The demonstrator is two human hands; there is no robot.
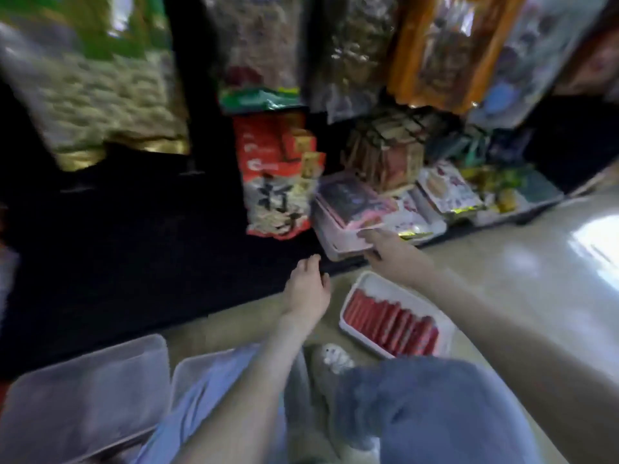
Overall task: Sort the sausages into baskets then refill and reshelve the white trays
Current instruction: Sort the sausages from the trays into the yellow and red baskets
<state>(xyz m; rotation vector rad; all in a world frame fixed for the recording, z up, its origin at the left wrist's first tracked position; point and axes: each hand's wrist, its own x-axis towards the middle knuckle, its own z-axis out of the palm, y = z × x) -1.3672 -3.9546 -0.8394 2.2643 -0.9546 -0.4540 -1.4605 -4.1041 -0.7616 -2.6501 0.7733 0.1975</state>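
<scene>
Where the dark bottom shelf (134, 262) meets the pale floor (502, 246), the job looks to be in its reshelving stage, though the blur leaves some doubt. Two translucent baskets (83, 390) sit side by side on the floor at the near left; what they hold cannot be made out.

Two white trays are in play. The floor tray (368, 283) lies near the right, just in front of the shelf edge. The shelf tray (330, 242) rests on the shelf lip beyond it, carrying pink and dark packets (351, 202).

The right hand (385, 246) grips the near edge of the shelf tray, thumb over the rim. The left hand (308, 289) hangs relaxed and empty just left of it, close to the shelf edge, fingers loosely spread.

One row of red sausages (392, 323) fills the floor tray; they are too smeared to count.

Whether the shelf tray is going in or coming out cannot be told. Either way, the next move probably needs the free left hand on the tray's far side, keeping it level so the packets do not slide.
</scene>
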